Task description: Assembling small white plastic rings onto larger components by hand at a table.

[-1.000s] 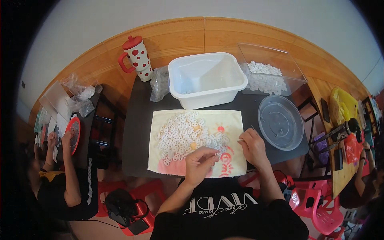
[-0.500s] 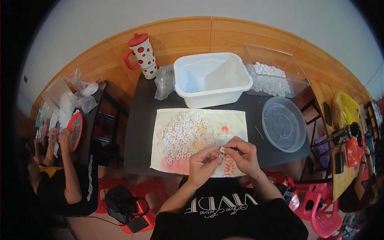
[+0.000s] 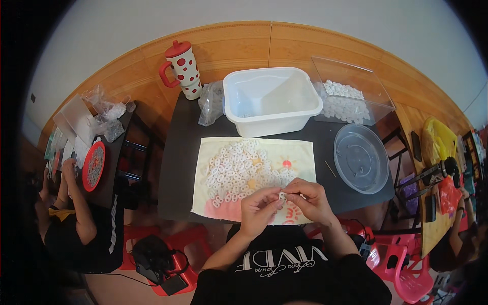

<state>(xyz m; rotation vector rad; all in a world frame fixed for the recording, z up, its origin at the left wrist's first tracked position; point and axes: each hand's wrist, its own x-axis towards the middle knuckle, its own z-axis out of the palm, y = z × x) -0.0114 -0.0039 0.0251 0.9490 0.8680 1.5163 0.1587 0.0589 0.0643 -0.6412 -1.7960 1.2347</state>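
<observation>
A black table (image 3: 178,165) spans mid-frame. On it: centre, a towel (image 3: 301,152) bearing white pieces (image 3: 235,165); above, a tub (image 3: 274,126); upper left, cup (image 3: 186,71) and bag (image 3: 209,105); right, box (image 3: 373,91), dish (image 3: 362,165), stick (image 3: 330,168).

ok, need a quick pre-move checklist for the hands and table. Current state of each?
1. Left hand pinching a small white piece: ok.
2. Right hand gripping it too: cannot tell, fingertips overlap there.
3. Towel spread under the loose white pieces: ok.
4. Thin stick lying clear of both hands: ok.
5. White tub upright: ok.
</observation>
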